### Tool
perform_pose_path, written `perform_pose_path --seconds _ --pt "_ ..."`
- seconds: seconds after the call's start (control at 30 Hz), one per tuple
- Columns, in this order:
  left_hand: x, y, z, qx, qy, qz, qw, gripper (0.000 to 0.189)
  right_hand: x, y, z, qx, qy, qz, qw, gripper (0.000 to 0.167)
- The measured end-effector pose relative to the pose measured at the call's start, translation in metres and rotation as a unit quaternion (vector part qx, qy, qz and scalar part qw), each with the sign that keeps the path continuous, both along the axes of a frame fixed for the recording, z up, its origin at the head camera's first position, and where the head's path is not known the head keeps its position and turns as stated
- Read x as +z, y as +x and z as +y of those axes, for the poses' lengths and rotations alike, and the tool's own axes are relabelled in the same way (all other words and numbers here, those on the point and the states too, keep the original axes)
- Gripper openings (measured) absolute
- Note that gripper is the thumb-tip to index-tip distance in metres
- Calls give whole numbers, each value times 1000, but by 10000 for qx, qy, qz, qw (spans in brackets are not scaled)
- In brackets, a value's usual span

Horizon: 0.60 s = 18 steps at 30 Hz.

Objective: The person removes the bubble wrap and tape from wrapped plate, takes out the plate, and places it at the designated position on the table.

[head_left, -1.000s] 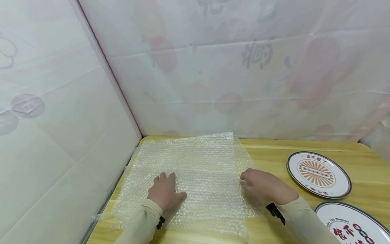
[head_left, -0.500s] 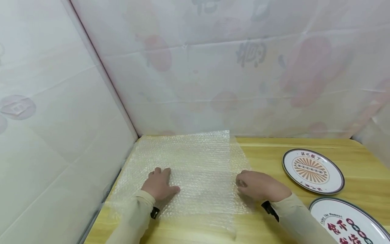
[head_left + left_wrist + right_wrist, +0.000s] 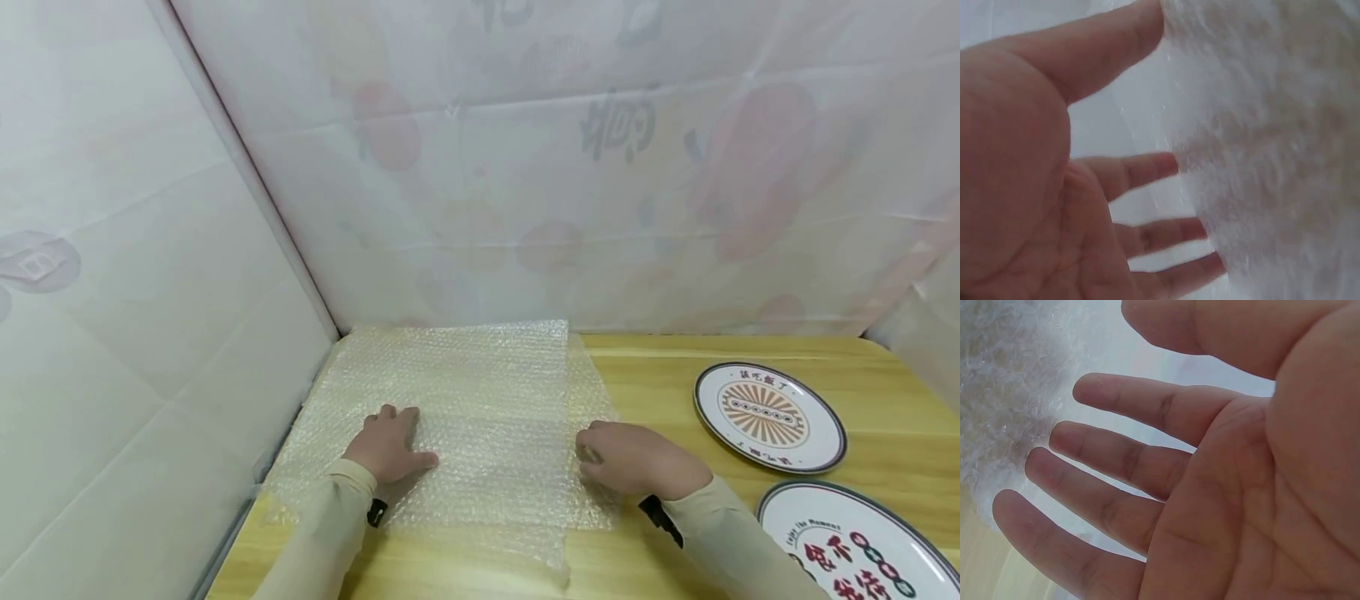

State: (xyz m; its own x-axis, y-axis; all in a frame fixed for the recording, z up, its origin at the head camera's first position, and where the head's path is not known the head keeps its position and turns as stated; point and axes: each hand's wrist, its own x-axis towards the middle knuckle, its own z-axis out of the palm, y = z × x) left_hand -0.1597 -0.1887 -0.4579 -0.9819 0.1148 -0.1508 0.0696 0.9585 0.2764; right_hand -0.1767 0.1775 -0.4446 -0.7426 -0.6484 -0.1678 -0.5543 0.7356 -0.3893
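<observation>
A sheet of clear bubble wrap (image 3: 487, 383) lies spread on the wooden table, with layers overlapping along its right side. My left hand (image 3: 386, 446) rests on its left part, thumb apart from the fingers. In the left wrist view the fingertips (image 3: 1166, 164) of that hand touch the wrap. At the right edge of the sheet is my right hand (image 3: 637, 458). The right wrist view shows its fingers (image 3: 1104, 456) stretched out beside the wrap, the thumb held away and nothing gripped between them.
A round white plate (image 3: 817, 429) with an orange sunburst sits on the table (image 3: 652, 367) to the right. Nearer the front is a second white plate (image 3: 795, 508) with red lettering, cut off by the frame. Printed cloth walls (image 3: 480, 208) stand behind and at the left.
The head view has shifted slightly, so the plates and wrap appear a little further left. Both hands stay at about the same spots on the bubble wrap.
</observation>
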Motion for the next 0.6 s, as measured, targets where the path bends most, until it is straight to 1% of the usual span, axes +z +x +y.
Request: perform_pose_path --seconds 0.17,0.3,0.4,0.47,0.53,0.6 --pt "-3 -10 6 -60 -108 51 9999 81 0 -2 2 43 52 362 9993 11" --pt "-5 -13 10 -28 -110 23 9999 81 -2 -4 3 -12 151 371 9992 11" --pt "-10 -14 12 -31 -113 48 9999 79 -5 -5 5 -10 183 349 9992 12" --pt "-13 -15 14 -39 -99 68 9999 78 -9 -5 7 -18 185 440 9989 12" --pt "-16 -16 16 -49 -108 65 9999 78 -15 -5 8 -27 210 673 9975 13" --pt "-16 -17 19 -41 -69 38 10000 78 -21 -6 9 -66 214 963 9951 12"
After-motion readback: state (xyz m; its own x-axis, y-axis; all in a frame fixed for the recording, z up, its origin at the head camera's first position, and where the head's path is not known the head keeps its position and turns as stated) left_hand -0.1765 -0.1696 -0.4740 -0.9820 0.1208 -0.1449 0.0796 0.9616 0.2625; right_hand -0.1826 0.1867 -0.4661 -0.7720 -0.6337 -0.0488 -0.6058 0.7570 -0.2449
